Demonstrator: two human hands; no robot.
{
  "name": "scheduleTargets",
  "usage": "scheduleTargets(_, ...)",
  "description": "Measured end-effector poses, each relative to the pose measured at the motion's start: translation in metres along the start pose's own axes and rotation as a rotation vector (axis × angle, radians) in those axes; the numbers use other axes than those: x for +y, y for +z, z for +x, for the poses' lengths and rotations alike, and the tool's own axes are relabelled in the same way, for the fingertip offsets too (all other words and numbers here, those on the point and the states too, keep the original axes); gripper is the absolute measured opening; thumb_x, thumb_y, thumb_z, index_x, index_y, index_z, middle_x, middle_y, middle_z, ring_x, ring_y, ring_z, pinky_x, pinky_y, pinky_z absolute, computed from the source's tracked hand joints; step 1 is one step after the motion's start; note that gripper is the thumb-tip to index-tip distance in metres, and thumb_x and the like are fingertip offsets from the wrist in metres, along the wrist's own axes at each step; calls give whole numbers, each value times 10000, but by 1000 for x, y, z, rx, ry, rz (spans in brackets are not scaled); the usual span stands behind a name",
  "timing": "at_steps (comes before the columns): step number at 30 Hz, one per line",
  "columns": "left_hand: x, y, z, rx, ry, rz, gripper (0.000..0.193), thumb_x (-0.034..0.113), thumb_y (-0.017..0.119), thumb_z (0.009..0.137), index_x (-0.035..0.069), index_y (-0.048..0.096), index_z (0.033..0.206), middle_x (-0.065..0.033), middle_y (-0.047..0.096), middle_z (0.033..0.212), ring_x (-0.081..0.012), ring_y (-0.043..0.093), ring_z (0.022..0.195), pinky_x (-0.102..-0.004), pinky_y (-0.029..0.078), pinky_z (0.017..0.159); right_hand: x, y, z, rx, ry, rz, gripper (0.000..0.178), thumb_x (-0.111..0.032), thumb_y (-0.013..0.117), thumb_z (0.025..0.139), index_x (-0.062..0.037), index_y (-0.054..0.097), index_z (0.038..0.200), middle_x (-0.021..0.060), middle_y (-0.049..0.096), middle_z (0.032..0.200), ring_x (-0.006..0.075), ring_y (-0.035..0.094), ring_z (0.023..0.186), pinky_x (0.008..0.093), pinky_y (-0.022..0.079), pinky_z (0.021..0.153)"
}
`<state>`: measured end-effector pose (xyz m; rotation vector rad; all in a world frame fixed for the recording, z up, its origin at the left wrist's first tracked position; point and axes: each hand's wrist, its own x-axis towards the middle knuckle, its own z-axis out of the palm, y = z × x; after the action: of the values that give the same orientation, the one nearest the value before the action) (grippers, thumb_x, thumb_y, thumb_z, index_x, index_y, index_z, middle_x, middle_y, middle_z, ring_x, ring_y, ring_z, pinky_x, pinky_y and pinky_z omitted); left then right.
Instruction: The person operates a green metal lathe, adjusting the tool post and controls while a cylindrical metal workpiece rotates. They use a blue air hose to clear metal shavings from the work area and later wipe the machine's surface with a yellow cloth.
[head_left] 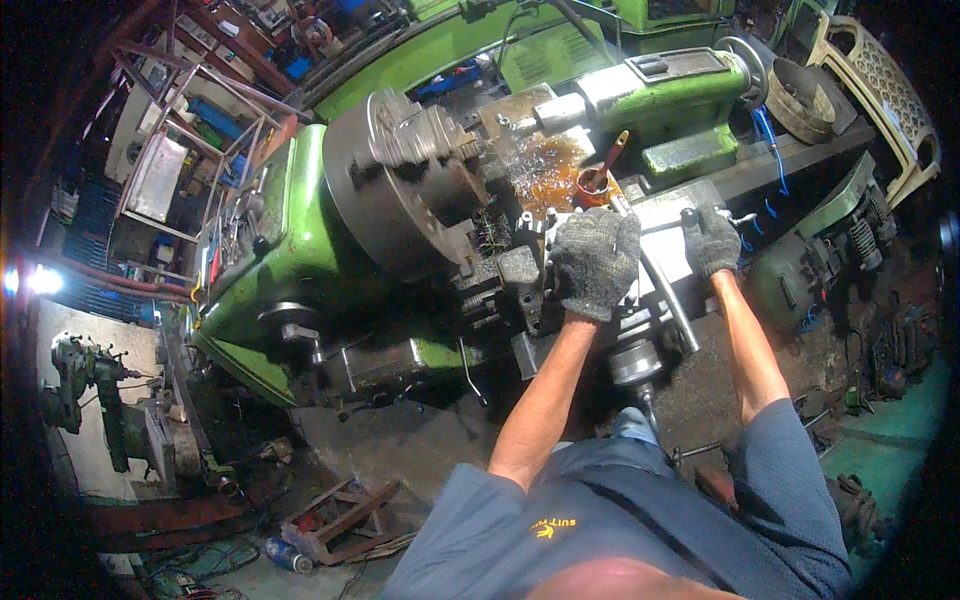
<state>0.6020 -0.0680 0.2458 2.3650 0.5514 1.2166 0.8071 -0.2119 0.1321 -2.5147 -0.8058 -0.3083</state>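
2 hands in grey knit gloves work at the front edge of a green lathe (308,200). The left hand (597,262) lies palm down over the carriage, just right of a dark metal block (519,268), its fingers bent over the far side; what they close on is hidden, so I cannot tell its grip. The right hand (712,240) is curled narrow beside a dark knob (689,216) near the right edge of a pale metal plate (668,252); whether it grips the knob, I cannot tell. Between the hands, a long steel bar (670,305) slants past the carriage's front edge, near a silver handwheel hub (637,364).

Behind the left hand, a red cup (593,196) holds 1 brush (617,150), handle up (the surface beside it is wet and brown). A big chuck (375,205) sits at the lathe's left end, a streaky, blurred workpiece (410,135) at its face. The tailstock (655,98) stands toward the right end.
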Motion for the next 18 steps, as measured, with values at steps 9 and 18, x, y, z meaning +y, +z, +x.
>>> scheduleTargets(9, -12, 11, -5, 7, 30, 71, 276, 276, 630, 906, 68, 638, 725, -145, 607, 708, -334, 602, 716, -476, 453, 666, -11, -4, 2, -7, 21, 14, 263, -370, 616, 901, -109, 648, 899, 171, 688, 884, 392, 663, 847, 489, 503, 730)
scheduleTargets(18, -2, 18, -7, 148, 153, 240, 355, 295, 541, 945, 67, 570, 674, -176, 540, 669, -346, 540, 616, -489, 406, 601, 27, 13, -1, -48, 61, 183, 359, -325, 611, 917, -66, 698, 1150, 190, 713, 1005, 331, 686, 948, 420, 516, 839)
